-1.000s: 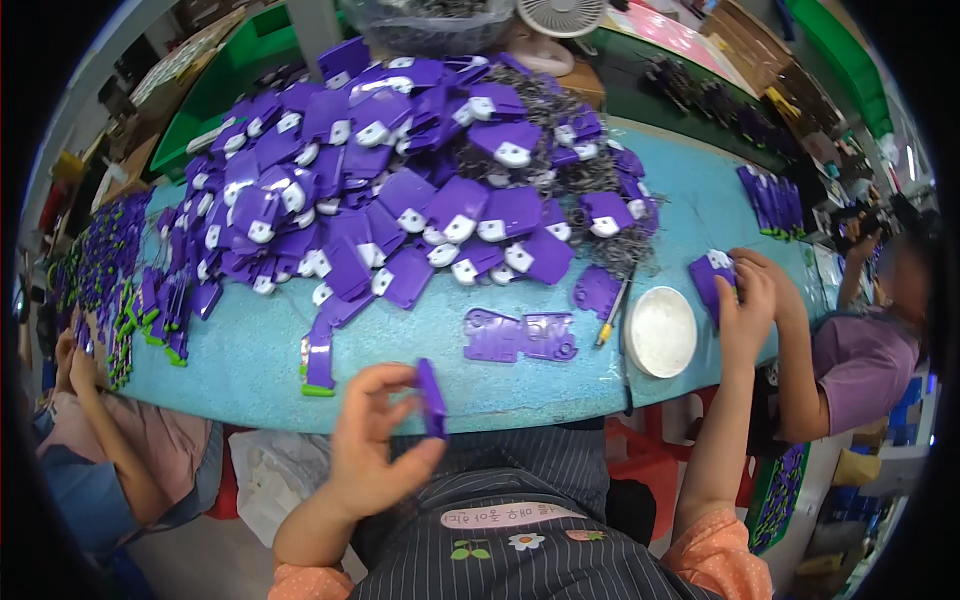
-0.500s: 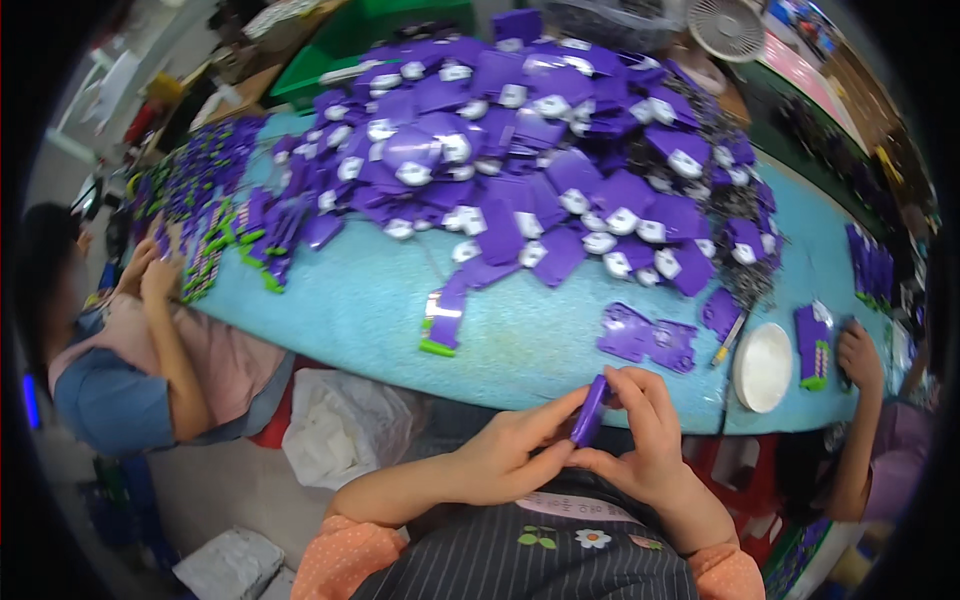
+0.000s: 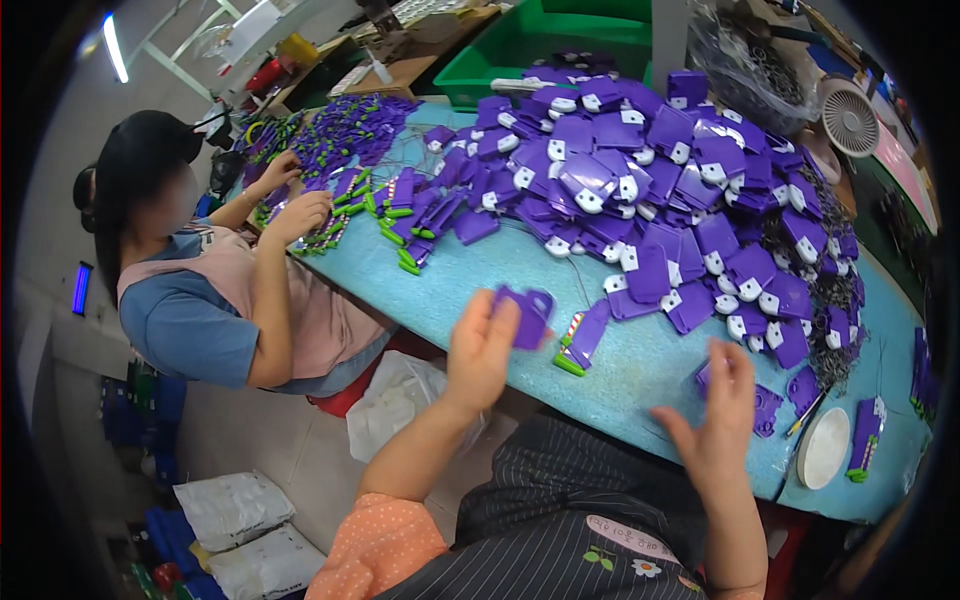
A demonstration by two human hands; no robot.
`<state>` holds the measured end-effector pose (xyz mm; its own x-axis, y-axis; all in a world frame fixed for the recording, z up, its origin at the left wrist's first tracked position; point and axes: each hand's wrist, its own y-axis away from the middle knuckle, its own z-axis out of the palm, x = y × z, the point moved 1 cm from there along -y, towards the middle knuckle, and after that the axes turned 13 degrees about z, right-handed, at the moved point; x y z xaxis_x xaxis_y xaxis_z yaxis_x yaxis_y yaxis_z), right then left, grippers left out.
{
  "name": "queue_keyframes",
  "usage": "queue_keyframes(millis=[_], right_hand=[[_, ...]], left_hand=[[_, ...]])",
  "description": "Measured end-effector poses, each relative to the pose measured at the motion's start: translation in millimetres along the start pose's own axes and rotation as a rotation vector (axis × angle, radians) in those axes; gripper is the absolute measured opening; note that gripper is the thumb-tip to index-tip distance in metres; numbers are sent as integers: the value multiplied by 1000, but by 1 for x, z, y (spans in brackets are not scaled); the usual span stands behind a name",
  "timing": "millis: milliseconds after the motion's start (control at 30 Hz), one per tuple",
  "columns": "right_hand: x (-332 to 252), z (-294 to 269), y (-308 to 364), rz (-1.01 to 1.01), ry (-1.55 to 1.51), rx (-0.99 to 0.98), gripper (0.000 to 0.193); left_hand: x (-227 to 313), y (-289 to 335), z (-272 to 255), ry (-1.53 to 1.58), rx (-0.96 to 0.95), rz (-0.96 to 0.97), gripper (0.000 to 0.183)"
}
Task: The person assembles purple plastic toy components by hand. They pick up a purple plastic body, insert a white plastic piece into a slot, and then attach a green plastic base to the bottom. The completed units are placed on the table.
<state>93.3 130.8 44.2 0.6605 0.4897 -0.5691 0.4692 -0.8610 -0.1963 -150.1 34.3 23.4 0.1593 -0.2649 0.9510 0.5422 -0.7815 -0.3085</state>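
Note:
My left hand [image 3: 478, 358] is closed around a flat purple plastic part [image 3: 530, 318] with a rounded cutout at one end, held over the table's near edge. Fingers and thumb spread, my right hand [image 3: 722, 415] hovers empty over the front of the blue tabletop [image 3: 640, 410]. Just behind and beside it lie purple plastic plates [image 3: 767, 412], partly covered by the hand. Between my hands, farther in, rests a purple piece with a green end [image 3: 585, 337]. A large heap of purple parts with white tips [image 3: 610, 185] fills the table beyond.
On the right stand a white oval dish [image 3: 826, 448], a yellow-tipped pen-like tool [image 3: 803, 420] and another green-ended purple piece [image 3: 866, 440]. A co-worker [image 3: 225, 320] handles small purple and green parts at the left. Behind are a green bin [image 3: 475, 70] and a fan [image 3: 850, 117].
The view has swung left. My hands, earlier together on the purple part, have come apart; my left hand carries it left over the table, and my right hand has let go and opened.

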Motion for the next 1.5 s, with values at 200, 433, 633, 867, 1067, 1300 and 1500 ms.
queue_keyframes(millis=[200, 433, 633, 867, 1067, 1300, 1500], right_hand=[[-51, 73, -12, -239, 107, -187, 52], [6, 19, 38, 49, -658, -371, 15], [19, 22, 97, 540, -1466, -649, 25], [47, -22, 86, 627, -1102, -389, 33], [30, -21, 30, 581, -1006, -193, 32], [11, -27, 40, 128, -371, 14, 23], [-1, -34, 57, -56, -145, 88, 6]], left_hand=[[11, -8, 0, 59, -95, -76, 29], [-7, 61, 32, 532, -42, -461, 37], [6, 69, 107, 862, -86, -604, 36], [10, 77, 95, 625, -333, -603, 31], [13, 102, 105, 180, -811, -633, 28], [16, 98, 107, 537, -388, -669, 25], [29, 102, 112, 521, -303, -389, 29]])
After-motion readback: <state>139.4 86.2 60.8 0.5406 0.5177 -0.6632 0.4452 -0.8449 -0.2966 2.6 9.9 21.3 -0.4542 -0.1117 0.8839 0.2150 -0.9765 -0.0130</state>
